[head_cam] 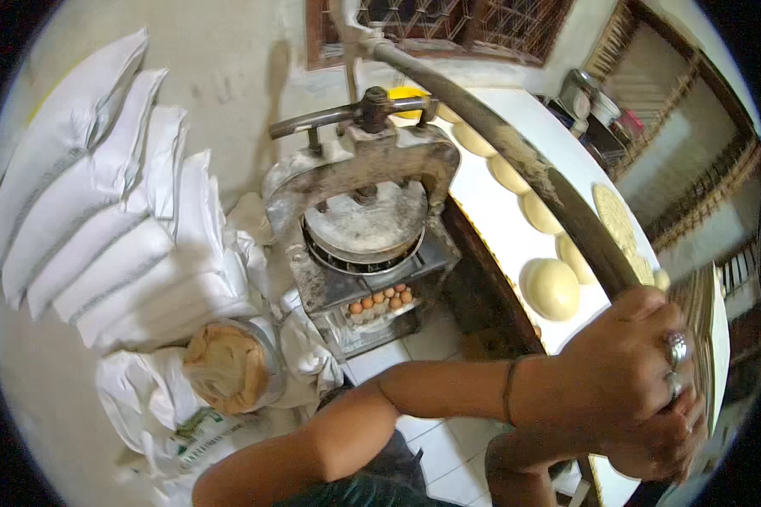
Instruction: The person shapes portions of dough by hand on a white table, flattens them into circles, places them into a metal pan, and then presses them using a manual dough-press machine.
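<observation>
My left hand, with rings on its fingers, grips the end of a long dark metal lever. Just below it, my right hand is closed at the same end, partly hidden by the left. The lever reaches over a manual dough divider press, whose worn cast frame carries a black crossbar. Under the frame, the round press plate sits over a round pan. Right of the press, several smooth dough balls line a white tabletop, partly behind the lever.
Full white sacks are stacked against the left wall. An open bucket lined with brown material stands by them. Several eggs sit low on the press base. A flat patterned piece and a yellow bowl are on the table.
</observation>
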`<state>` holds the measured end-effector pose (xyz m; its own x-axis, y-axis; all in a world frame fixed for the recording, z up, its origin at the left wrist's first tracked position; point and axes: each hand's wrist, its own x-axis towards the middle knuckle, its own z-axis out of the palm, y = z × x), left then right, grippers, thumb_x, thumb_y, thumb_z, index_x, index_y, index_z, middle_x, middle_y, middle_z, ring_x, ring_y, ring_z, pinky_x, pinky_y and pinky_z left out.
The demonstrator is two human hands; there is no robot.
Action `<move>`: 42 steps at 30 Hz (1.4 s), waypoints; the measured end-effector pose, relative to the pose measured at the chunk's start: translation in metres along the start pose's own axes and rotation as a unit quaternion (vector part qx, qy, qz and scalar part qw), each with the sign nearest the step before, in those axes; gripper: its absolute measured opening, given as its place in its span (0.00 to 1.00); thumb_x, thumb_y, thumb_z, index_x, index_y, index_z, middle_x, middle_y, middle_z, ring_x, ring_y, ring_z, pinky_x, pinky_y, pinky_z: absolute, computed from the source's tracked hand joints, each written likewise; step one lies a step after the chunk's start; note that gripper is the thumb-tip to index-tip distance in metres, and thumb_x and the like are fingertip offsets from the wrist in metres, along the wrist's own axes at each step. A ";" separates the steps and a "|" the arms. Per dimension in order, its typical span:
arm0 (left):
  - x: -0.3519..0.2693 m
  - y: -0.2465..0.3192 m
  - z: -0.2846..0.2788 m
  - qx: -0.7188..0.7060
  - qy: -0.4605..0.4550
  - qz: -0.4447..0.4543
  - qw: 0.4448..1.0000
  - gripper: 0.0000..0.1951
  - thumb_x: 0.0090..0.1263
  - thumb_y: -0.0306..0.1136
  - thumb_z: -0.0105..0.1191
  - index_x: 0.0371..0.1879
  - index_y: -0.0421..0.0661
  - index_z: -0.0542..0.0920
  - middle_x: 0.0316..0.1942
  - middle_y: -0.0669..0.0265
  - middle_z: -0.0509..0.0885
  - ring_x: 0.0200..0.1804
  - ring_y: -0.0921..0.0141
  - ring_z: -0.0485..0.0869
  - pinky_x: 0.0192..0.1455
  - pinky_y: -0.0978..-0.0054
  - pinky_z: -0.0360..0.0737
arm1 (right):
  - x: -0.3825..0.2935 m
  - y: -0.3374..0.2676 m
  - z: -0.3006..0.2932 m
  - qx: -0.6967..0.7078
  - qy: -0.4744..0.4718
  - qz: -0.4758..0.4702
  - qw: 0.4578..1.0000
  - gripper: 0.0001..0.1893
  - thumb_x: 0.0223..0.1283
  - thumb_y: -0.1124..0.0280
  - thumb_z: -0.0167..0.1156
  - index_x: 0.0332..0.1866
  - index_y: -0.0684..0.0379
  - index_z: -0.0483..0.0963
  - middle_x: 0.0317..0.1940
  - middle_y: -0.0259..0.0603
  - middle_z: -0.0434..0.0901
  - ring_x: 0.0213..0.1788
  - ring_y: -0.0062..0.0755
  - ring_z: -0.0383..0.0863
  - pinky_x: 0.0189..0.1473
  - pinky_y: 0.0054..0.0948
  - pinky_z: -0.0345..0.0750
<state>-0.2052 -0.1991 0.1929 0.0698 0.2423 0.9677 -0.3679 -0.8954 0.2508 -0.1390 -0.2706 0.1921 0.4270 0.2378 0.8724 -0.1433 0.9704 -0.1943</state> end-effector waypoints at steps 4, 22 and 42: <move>-0.022 -0.054 -0.112 0.264 -0.052 -0.053 0.962 0.25 0.65 0.53 0.51 0.55 0.50 0.75 0.59 0.58 0.73 0.65 0.57 0.66 0.69 0.51 0.55 | 0.022 0.004 0.015 0.009 0.031 -0.018 0.999 0.21 0.61 0.47 0.52 0.18 0.46 0.61 0.15 0.22 0.60 0.22 0.23 0.60 0.36 0.30 0.61; -0.020 -0.264 -0.365 0.577 -0.421 -0.363 0.598 0.44 0.33 0.77 0.60 0.30 0.41 0.82 0.29 0.56 0.84 0.35 0.59 0.85 0.37 0.63 0.81 | -0.068 -0.079 -0.083 -0.025 0.068 0.431 0.899 0.18 0.65 0.54 0.48 0.24 0.56 0.66 0.23 0.42 0.68 0.35 0.37 0.75 0.61 0.41 0.66; -0.025 -0.246 -0.384 0.578 -0.368 -0.412 0.600 0.40 0.32 0.70 0.65 0.31 0.41 0.82 0.30 0.53 0.84 0.37 0.56 0.84 0.42 0.60 0.79 | -0.030 -0.048 -0.031 -0.483 -0.245 0.666 0.513 0.18 0.58 0.65 0.64 0.42 0.68 0.67 0.17 0.53 0.72 0.21 0.34 0.76 0.24 0.37 0.71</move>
<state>-0.4728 0.1582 0.0970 0.3341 0.9314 0.1447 0.9329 -0.3487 0.0904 -0.1174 -0.3228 0.1609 0.2143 0.9081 -0.3598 0.5942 -0.4136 -0.6898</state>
